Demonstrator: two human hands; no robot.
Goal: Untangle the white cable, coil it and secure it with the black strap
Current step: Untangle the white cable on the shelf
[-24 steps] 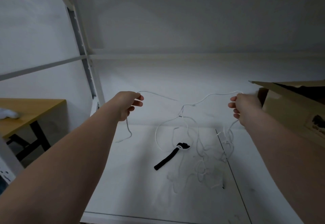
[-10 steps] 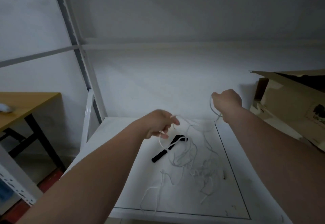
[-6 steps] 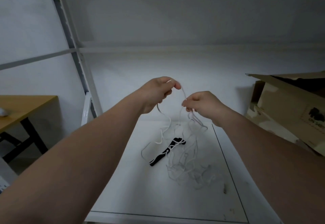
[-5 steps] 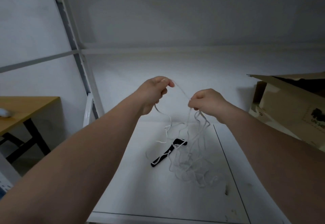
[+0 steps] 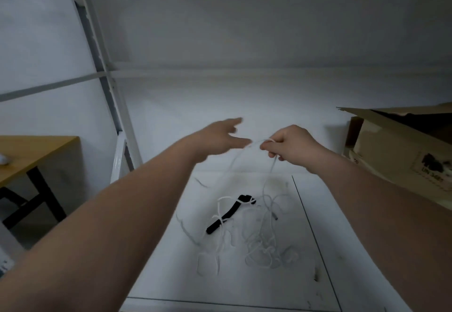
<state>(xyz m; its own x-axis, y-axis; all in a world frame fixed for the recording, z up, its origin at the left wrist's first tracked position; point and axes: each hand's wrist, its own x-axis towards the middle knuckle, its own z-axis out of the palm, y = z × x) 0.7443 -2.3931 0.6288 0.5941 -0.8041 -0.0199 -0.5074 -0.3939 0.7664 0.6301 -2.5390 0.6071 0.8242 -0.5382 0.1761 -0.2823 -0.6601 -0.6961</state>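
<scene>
Because the thin white cable (image 5: 265,216) looks light and limp, the pinching right hand (image 5: 289,145) suits it near an end, while the blurred left hand (image 5: 221,138) spreads open, holding nothing.

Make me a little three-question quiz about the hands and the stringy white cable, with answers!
1. True or false: the black strap is wrapped around a finished coil.
2. Which hand pinches the white cable: A, left hand, or B, right hand?
3. Fill in: the brown box sits on the ___ side of the shelf.

Key
1. False: it lies flat among loose loops.
2. B; the left hand looks open and blurred.
3. right
</scene>
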